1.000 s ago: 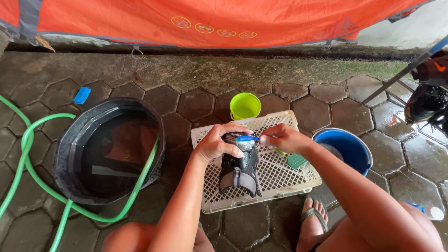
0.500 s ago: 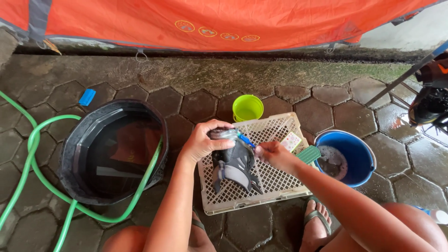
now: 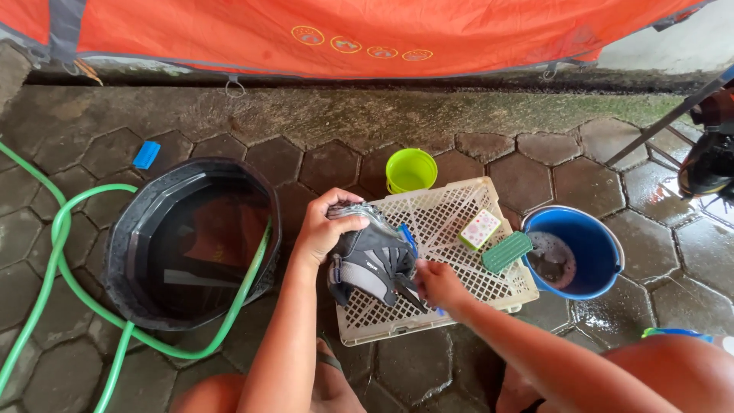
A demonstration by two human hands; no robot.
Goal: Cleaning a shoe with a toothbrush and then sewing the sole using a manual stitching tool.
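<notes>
1. a green hose (image 3: 53, 252) curls over the wet hexagonal paving at the far left, and a small blue block (image 3: 146, 154) lies on the stones above it.
2. a black round tub (image 3: 122, 237) holds dark water; the hose runs along its right rim and down past its lower edge.
3. the left hand (image 3: 325, 226) grips the top of a grey and black shoe (image 3: 372, 260), fingers curled tight over its upper edge and thumb below, holding it tilted above a cream plastic crate (image 3: 451, 222) turned bottom-up.
4. the right hand (image 3: 437, 283) sits at the shoe's lower right side, fingers closed around a blue-handled brush (image 3: 408, 239); only bits of the handle show, so the bristles cannot be made out.
5. a lime green cup (image 3: 410, 169) stands just behind the crate.
6. on the crate's right part lie a pale patterned soap bar (image 3: 480, 229) and, just beside it, a green scrub brush (image 3: 506, 252).
7. a blue bucket (image 3: 592, 241) with sudsy water touches the crate's right side.
8. an orange tent wall (image 3: 367, 34) spans the top.
</notes>
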